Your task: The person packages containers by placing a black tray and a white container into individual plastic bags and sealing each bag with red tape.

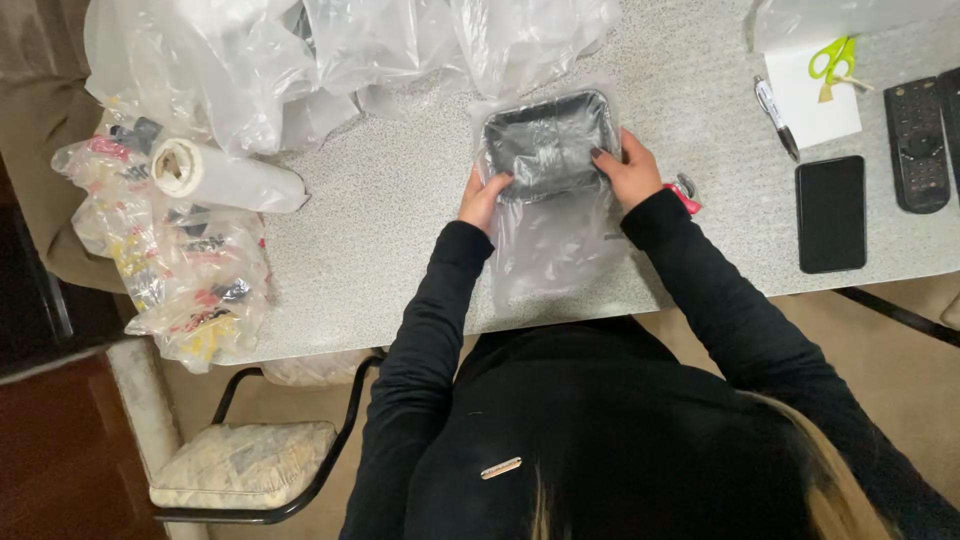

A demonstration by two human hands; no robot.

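Note:
A black plastic tray (548, 140) sits inside a clear plastic bag (550, 245) on the speckled grey table (400, 200). My left hand (483, 198) grips the tray's near left corner through the bag. My right hand (627, 168) holds the tray's right side through the bag, fingers curled over the rim. The open end of the bag trails toward me, over the table's front edge.
Crumpled clear bags (300, 50) pile at the back. A roll of bags (225, 175) and a bag of small packets (175, 270) lie left. On the right are a pen (775, 115), green scissors (835, 60) on paper, a phone (831, 212), a remote (918, 145). A red item (684, 192) peeks by my right wrist.

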